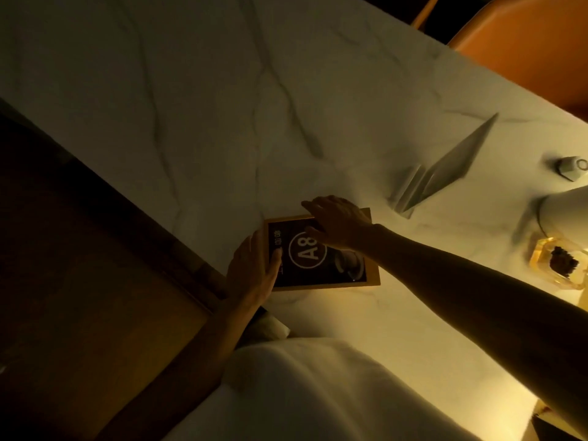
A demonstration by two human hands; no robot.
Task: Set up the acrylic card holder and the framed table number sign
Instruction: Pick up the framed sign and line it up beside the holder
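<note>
The framed table number sign (321, 261), a wooden frame around a dark card marked "A8", lies face up near the front edge of the white marble table (191, 106). My left hand (254, 268) grips its left edge, thumb on the dark face. My right hand (337, 224) rests on its far edge and upper face, fingers spread. The acrylic card holder (445, 173), clear and tilted, stands on the table to the right and farther away, apart from both hands.
A small white cup-like item (572, 168) sits at the right edge. Nearer on the right stands a glass ashtray (547, 265) with dark contents. An orange chair (525, 43) is behind the table. Dark wooden floor (79, 281) lies on the left.
</note>
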